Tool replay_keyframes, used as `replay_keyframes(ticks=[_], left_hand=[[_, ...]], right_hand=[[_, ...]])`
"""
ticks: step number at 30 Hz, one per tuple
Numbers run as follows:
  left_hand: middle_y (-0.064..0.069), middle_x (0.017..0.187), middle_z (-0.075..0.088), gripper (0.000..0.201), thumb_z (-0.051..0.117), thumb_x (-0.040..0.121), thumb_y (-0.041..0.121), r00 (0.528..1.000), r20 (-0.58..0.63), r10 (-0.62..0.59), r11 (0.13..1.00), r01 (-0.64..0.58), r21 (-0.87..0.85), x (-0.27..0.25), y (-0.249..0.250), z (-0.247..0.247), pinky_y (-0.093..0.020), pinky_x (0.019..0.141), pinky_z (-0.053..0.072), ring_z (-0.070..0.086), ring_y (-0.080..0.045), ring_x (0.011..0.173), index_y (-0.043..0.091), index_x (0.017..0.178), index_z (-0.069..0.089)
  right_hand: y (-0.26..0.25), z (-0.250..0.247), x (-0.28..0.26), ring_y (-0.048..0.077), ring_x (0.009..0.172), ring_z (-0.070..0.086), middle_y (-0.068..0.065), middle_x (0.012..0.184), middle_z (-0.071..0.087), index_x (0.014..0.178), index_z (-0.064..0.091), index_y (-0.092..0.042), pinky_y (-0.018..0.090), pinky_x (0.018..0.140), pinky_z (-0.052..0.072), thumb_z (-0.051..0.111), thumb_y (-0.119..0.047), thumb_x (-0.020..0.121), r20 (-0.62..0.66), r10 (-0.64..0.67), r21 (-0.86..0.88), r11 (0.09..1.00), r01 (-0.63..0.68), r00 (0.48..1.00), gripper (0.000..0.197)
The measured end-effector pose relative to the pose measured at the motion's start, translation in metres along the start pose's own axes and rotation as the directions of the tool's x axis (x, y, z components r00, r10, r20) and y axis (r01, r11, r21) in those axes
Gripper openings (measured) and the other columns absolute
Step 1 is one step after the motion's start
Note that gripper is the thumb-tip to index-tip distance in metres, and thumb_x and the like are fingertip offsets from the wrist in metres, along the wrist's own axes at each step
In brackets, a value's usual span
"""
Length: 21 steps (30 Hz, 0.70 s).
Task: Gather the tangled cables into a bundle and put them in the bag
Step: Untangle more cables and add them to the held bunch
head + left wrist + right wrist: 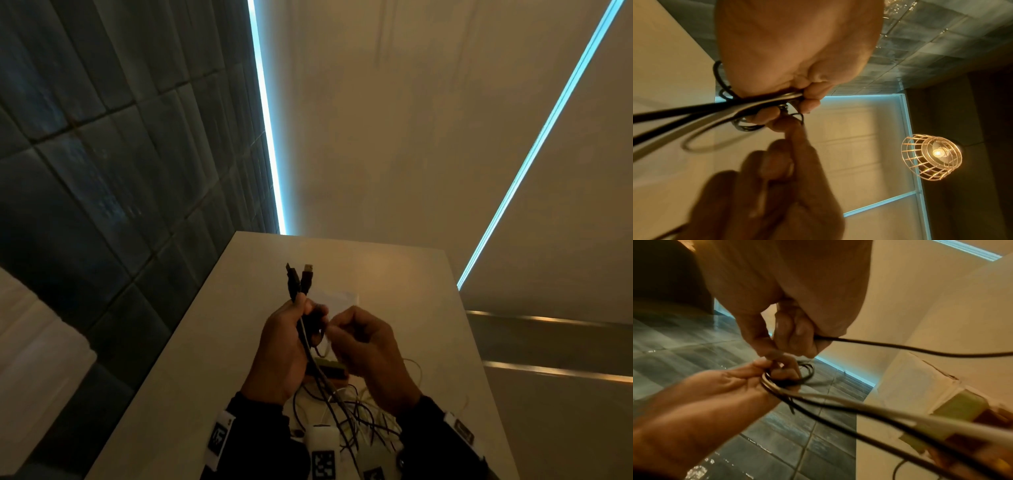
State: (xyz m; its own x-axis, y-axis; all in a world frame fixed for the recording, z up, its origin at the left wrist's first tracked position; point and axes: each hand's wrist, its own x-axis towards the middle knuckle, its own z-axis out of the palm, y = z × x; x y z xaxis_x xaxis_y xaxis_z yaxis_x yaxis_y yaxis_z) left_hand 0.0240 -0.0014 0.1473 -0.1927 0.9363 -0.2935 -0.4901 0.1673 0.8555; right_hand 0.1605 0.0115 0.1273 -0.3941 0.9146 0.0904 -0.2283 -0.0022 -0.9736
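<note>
- Roughly mid-gather, by my read: some cables are in hand, the rest are loose, nothing bagged yet.
- Left hand [284,346] is raised above the surface [191,359], fingers curled round a few cable strands [719,110]; two plug ends [298,279] stick up past its fingertips.
- Left wrist view shows small coils pinned under those fingers, black and pale strands leaving toward the wrist side.
- Right hand [368,346] sits just beside the left, fingertips meeting it; thumb and fingers pinch a thin black cable [900,347] that trails off to its far side.
- Looks like the right hand is winding or feeding that strand into the loop [797,374] the left hand holds. That's a judgement, the contact point is blurred.
- Loose tangle [359,407] of black and white cables lies on the surface below both wrists, still connected to the held strands.
- Clear plastic bag [337,296], probably the target, lies flat on the surface beyond the fingertips. Can't tell if its mouth is open.
- Small greenish block [330,368] under the hands, seemingly on a cable; can't identify it.
- Left to do: pull in the remaining tangle, close up the bundle, move it into the bag.
- Both forearms are angled inward, wrists lifted, hands at about the same height.
</note>
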Motion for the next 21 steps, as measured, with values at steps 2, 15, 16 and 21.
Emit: replay_keyframes(ticks=[2,15,16,21], left_hand=[[-0.008,0.071,0.054,0.034,0.037,0.1,0.029,0.999,0.05,-0.012,0.994,0.017,-0.111,-0.002,0.003,0.0,-0.036,0.07,0.037,0.049,-0.022,0.07,0.012,0.072,0.046],[0.005,0.056,0.035,0.035,0.034,0.1,0.025,0.991,0.097,0.094,0.961,-0.065,-0.27,-0.003,0.012,-0.009,-0.022,0.045,0.028,0.026,-0.006,0.044,0.015,0.068,0.043],[0.005,0.056,0.034,0.036,0.034,0.101,0.025,0.992,0.087,0.088,0.963,-0.062,-0.261,-0.003,0.011,-0.009,-0.022,0.045,0.027,0.026,-0.006,0.043,0.015,0.068,0.043],[0.005,0.057,0.033,0.036,0.033,0.102,0.025,0.995,0.034,0.091,0.969,-0.08,-0.236,-0.003,0.01,-0.013,-0.021,0.044,0.027,0.025,-0.006,0.043,0.015,0.068,0.042]], right_hand=[[0.011,0.002,-0.005,0.011,0.044,0.038,0.001,0.054,0.05,0.08,0.056,0.005,0.02,0.044,0.033,0.061,0.003,0.088,0.049,0.037,-0.017,0.999,-0.036,0.998,0.009],[0.094,-0.03,-0.021,0.004,0.057,0.053,-0.005,0.063,0.063,0.074,0.064,0.0,0.016,0.056,0.042,0.056,0.0,0.092,0.056,0.226,-0.01,0.974,-0.225,0.973,0.019],[0.102,-0.032,-0.02,0.006,0.057,0.05,-0.004,0.062,0.06,0.072,0.066,-0.007,0.018,0.057,0.04,0.059,-0.009,0.092,0.05,0.233,-0.031,0.972,-0.231,0.971,0.021],[0.143,-0.043,-0.023,0.01,0.054,0.038,0.012,0.066,0.047,0.073,0.065,-0.003,0.021,0.052,0.031,0.064,-0.038,0.082,0.031,0.276,-0.12,0.955,-0.27,0.961,0.036]])
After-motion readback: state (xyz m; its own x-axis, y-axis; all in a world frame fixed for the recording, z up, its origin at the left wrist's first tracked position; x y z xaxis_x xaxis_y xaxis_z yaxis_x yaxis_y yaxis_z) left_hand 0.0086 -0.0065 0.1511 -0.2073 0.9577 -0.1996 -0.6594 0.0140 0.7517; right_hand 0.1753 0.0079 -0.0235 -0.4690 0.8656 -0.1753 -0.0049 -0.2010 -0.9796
